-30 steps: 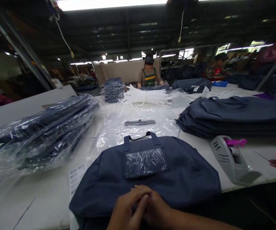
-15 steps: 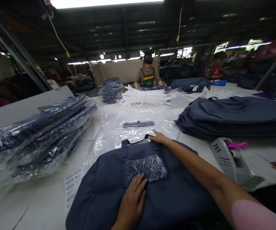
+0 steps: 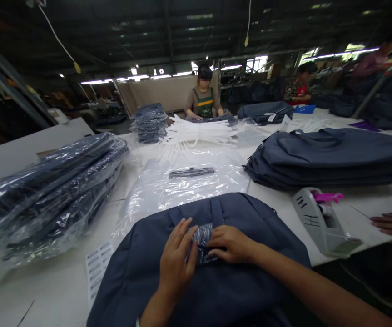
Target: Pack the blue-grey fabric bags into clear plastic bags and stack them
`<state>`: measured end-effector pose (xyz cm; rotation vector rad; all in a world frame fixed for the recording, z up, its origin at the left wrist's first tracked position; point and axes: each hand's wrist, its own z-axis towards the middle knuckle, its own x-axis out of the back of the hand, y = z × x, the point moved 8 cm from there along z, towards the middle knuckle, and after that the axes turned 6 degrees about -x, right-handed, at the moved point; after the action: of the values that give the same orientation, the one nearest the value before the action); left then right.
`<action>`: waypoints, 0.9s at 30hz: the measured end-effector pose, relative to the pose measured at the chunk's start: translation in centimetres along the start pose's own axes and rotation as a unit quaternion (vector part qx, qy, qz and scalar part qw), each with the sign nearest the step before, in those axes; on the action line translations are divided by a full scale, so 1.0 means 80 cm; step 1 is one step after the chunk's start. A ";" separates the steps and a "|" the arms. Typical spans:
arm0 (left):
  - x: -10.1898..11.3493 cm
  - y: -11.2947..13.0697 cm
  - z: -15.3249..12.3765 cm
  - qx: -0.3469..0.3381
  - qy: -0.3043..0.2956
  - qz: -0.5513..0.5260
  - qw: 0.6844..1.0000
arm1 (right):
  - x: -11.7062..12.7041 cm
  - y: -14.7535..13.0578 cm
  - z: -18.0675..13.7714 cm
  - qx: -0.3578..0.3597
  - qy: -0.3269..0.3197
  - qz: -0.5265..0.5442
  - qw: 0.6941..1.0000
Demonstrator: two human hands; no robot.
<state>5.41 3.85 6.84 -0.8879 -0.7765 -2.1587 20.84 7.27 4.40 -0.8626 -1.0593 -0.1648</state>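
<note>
A dark blue fabric bag (image 3: 141, 272) lies in front of me on the table, with a shiny clear plastic window (image 3: 202, 235) on its face. Its two strap ends (image 3: 217, 211) run down from the top over the window. My right hand (image 3: 233, 245) is closed at the window's right side, its curled fingers on the bag handle, which they partly hide. On the window's left side rests my left hand (image 3: 178, 261), its fingers stretched out. Beyond the bag lies a stack of clear plastic bags (image 3: 155, 184) with a dark printed strip.
Plastic-wrapped blue bags (image 3: 62, 181) are piled at left, near a label sheet (image 3: 98, 268). At right are stacked blue bags (image 3: 332, 154), a grey tape dispenser (image 3: 313, 222) and another person's hand (image 3: 391, 225). White strips (image 3: 199, 131) lie ahead, before a co-worker (image 3: 204, 97).
My right hand has come from the bag's top edge down to the window, folding the handle toward me. My left hand has shifted slightly up and left. The view has tilted a little.
</note>
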 end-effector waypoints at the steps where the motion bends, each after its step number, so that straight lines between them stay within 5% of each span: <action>1: -0.018 -0.002 0.003 -0.018 -0.045 0.019 0.999 | 0.001 -0.004 0.005 -0.003 -0.011 -0.011 1.000; 4: -0.073 -0.009 -0.015 -0.061 -0.146 0.051 0.986 | 0.022 -0.012 0.040 -0.036 0.015 -0.019 0.999; 7: -0.096 -0.015 -0.041 -0.054 -0.167 0.046 0.983 | 0.036 -0.010 0.082 -0.041 0.115 0.035 0.992; 12: -0.052 -0.036 -0.027 0.036 -0.162 -0.126 0.978 | -0.009 0.029 0.096 -0.063 0.220 0.102 0.968; 17: -0.003 -0.129 0.069 0.163 -0.107 -0.194 0.962 | -0.044 0.034 0.081 -0.074 0.205 0.079 0.973; 19: -0.031 -0.161 0.116 0.135 -0.150 -0.176 0.963 | -0.046 0.027 0.081 -0.072 0.193 0.066 0.976; 22: -0.117 -0.190 0.166 0.056 -0.269 -0.160 0.948 | -0.045 0.023 0.084 -0.072 0.193 0.064 0.977; 27: -0.235 -0.214 0.194 -0.009 -0.379 -0.155 0.912 | -0.048 0.027 0.086 -0.079 0.182 0.073 0.977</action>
<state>8.33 31.87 -2.84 -1.7555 -1.3415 -2.0571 15.18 12.39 1.50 -1.0053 -0.6433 -0.2751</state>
